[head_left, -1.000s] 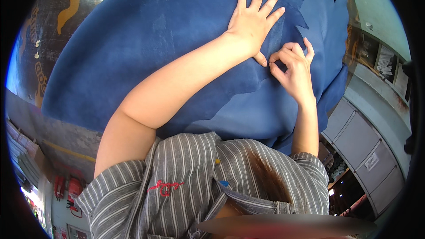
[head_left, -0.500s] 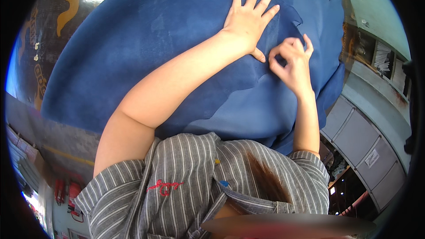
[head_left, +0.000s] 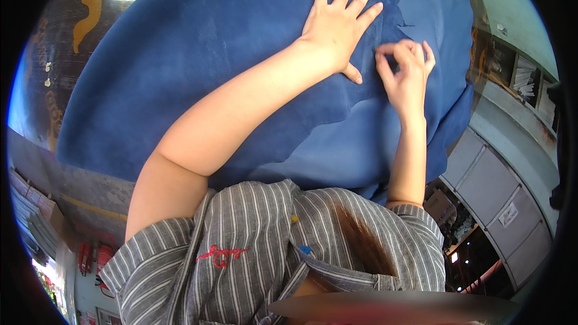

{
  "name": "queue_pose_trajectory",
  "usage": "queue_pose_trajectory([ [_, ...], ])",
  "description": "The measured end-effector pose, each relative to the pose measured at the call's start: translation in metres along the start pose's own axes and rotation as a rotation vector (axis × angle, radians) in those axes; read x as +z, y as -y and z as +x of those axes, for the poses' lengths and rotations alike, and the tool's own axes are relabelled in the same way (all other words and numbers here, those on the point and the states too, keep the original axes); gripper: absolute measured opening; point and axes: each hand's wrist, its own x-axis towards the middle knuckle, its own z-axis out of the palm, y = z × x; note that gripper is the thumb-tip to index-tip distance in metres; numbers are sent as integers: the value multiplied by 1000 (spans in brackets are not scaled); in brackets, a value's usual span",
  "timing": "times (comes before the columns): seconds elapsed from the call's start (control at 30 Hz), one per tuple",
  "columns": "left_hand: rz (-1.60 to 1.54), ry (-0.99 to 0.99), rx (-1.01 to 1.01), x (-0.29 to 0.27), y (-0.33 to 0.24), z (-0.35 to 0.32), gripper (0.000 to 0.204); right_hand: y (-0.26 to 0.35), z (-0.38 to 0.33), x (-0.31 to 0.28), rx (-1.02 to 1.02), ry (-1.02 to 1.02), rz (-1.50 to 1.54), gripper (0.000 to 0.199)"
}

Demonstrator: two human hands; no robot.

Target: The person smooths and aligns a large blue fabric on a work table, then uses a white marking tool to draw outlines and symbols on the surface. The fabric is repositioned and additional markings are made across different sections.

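Observation:
A large blue leather hide (head_left: 198,42) lies spread in front of me, darker and napped on its upper layer, with a ragged edge. Smoother, lighter blue leather (head_left: 337,147) shows below and to the right of that edge. My left hand (head_left: 334,30) presses flat on the dark layer, fingers spread and thumb pointing toward the ragged edge. Just right of that thumb, my right hand (head_left: 406,75) is closed in a pinch, thumb and forefinger together over the leather. What sits between those fingertips, if anything, is too small or blurred to make out.
A dark, brown-patterned surface (head_left: 66,42) shows beyond the hide at the far left. Leather folds (head_left: 457,120) bunch at the right, beside grey panels (head_left: 494,186) and a shelf with stacked papers (head_left: 525,78). Red fire extinguishers (head_left: 103,259) stand at the lower left.
My right hand has shifted slightly right and up, away from my left thumb, still pinched. My left hand stays flat in nearly the same place.

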Motion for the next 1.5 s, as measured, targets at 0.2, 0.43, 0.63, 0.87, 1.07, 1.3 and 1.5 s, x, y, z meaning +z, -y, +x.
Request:
queue_pose_trajectory([
  [0.2,-3,9,-16,-3,-2,0,132,8,30,-23,53,58,8,5],
  [0.43,18,19,-20,-2,-1,1,134,3,40,3,38,-105,77,7],
  [0.63,-14,11,-18,-2,-2,0,134,-2,28,-10,17,18,50,5],
  [0.87,-35,-14,-4,0,4,0,133,-10,39,15,7,-147,94,6],
  [1.07,-16,-2,2,-2,2,0,134,9,-5,-21,-14,215,64,5],
  [1.3,-1,0,6,-1,2,0,136,29,21,-8,-30,57,149,5],
  [1.5,19,34,5,-5,0,-1,137,30,9,-15,-78,116,75,6],
])
